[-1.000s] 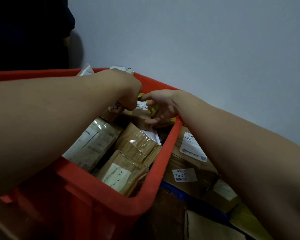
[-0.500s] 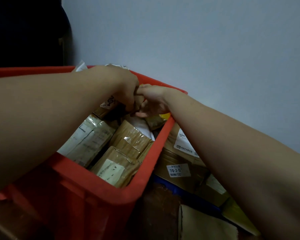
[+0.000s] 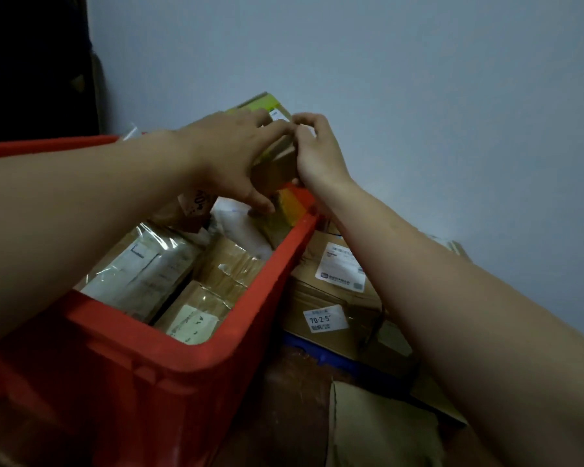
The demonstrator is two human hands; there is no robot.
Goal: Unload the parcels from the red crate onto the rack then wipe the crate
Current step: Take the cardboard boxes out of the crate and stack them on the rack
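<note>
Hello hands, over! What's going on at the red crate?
Left hand and right hand both gripping small brown cardboard box with yellow-green top, above red plastic crate's far corner. Taped brown parcels inside. Nothing blocking.

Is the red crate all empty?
No, the red crate has several wrapped parcels inside, while the left hand and right hand grip a small box above its far end.
</note>
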